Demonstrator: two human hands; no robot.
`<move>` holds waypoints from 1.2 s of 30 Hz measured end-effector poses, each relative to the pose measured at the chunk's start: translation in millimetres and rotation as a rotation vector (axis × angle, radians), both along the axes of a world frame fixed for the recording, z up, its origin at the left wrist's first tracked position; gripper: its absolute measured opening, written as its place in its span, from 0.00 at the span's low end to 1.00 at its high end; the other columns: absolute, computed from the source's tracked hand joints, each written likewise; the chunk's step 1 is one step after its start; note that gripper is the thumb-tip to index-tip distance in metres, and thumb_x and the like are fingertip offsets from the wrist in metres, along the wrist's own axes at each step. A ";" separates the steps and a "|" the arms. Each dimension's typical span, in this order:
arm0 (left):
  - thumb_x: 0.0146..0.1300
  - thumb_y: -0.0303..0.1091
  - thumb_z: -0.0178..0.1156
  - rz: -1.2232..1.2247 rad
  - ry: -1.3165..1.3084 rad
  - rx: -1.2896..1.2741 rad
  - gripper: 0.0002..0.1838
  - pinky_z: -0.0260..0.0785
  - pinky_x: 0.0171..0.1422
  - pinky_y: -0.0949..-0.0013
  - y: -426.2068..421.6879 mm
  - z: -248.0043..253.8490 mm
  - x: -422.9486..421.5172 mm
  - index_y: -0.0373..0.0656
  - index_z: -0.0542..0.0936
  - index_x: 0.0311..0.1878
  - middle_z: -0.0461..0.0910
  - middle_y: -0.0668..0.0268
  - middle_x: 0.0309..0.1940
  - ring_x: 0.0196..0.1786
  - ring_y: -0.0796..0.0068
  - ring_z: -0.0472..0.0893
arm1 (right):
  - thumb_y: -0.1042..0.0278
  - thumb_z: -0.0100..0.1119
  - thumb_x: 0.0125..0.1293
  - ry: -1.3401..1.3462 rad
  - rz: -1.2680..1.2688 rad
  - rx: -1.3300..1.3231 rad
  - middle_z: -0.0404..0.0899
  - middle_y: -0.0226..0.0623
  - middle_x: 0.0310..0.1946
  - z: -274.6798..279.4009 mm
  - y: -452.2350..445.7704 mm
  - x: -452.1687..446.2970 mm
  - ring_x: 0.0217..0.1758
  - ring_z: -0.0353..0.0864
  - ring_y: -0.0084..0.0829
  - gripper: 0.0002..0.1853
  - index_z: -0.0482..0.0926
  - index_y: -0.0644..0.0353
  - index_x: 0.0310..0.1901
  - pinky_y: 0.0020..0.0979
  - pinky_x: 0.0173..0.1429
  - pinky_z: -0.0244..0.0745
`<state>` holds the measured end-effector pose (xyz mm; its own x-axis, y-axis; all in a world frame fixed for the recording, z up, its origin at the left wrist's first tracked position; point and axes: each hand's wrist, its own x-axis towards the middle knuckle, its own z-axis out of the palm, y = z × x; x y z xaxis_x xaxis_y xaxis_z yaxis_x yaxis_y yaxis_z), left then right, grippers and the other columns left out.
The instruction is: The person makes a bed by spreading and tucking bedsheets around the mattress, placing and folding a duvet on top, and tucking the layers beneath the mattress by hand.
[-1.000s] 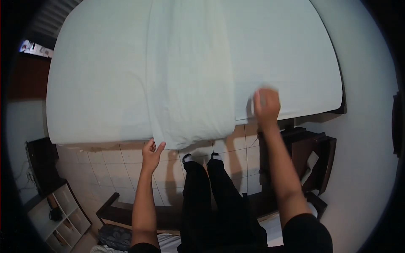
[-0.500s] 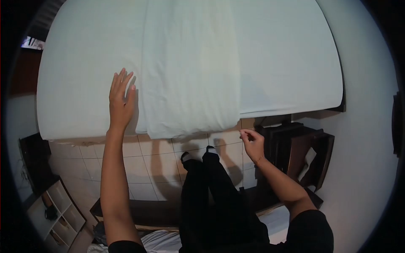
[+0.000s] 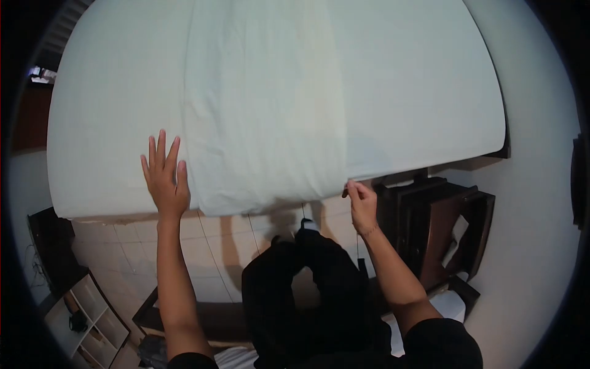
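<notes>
A pale folded sheet (image 3: 264, 111) lies in a long band across the mattress (image 3: 424, 92), which has a light fitted cover. Its near end hangs over the mattress edge. My left hand (image 3: 167, 184) rests flat with fingers spread on the mattress cover, just left of the folded band. At the band's near right corner, my right hand (image 3: 362, 203) is closed in a pinch on the sheet's edge; the fingertips partly hide the fabric there.
A dark wooden nightstand (image 3: 442, 227) stands by the wall at right. A white cubby shelf (image 3: 95, 320) is at lower left. My legs (image 3: 301, 277) are on the tiled floor (image 3: 132, 246), with a dark low frame behind them.
My left hand has moved toward me and slightly left, its fingers spreading wider. The right hand has risen a little to the sheet's corner. My knees have bent forward, and the view has shifted.
</notes>
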<state>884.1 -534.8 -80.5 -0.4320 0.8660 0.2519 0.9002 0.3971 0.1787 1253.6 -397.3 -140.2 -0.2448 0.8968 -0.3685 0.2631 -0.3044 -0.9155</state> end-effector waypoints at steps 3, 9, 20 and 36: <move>0.67 0.38 0.46 -0.011 0.032 0.108 0.22 0.36 0.75 0.49 -12.2 -14.8 -5.6 0.51 0.70 0.64 0.64 0.63 0.68 0.73 0.58 0.56 | 0.66 0.64 0.62 0.170 0.071 0.228 0.78 0.28 0.26 -21.2 -0.2 0.2 0.31 0.75 0.20 0.12 0.81 0.68 0.37 0.23 0.40 0.71; 0.69 0.47 0.44 -0.226 0.332 0.416 0.23 0.40 0.75 0.53 -61.2 -84.4 -3.3 0.46 0.69 0.61 0.70 0.58 0.62 0.70 0.56 0.61 | 0.65 0.68 0.59 0.170 0.471 0.217 0.80 0.33 0.38 -58.0 6.3 1.6 0.44 0.76 0.22 0.16 0.79 0.66 0.44 0.26 0.52 0.70; 0.71 0.55 0.31 0.113 0.493 1.063 0.29 0.45 0.73 0.56 -34.4 -156.0 34.1 0.42 0.67 0.61 0.68 0.57 0.61 0.69 0.58 0.60 | 0.60 0.48 0.72 0.310 0.029 0.627 0.77 0.30 0.31 -131.7 -38.2 -30.9 0.36 0.73 0.22 0.15 0.75 0.66 0.40 0.26 0.43 0.69; 0.63 0.46 0.61 0.240 -1.066 0.785 0.22 0.64 0.52 0.73 -65.4 -149.6 110.6 0.34 0.76 0.46 0.78 0.66 0.40 0.44 0.77 0.74 | 0.54 0.53 0.69 0.171 0.066 -0.030 0.78 0.38 0.18 -137.8 22.2 -0.9 0.15 0.72 0.21 0.20 0.80 0.67 0.42 0.25 0.20 0.66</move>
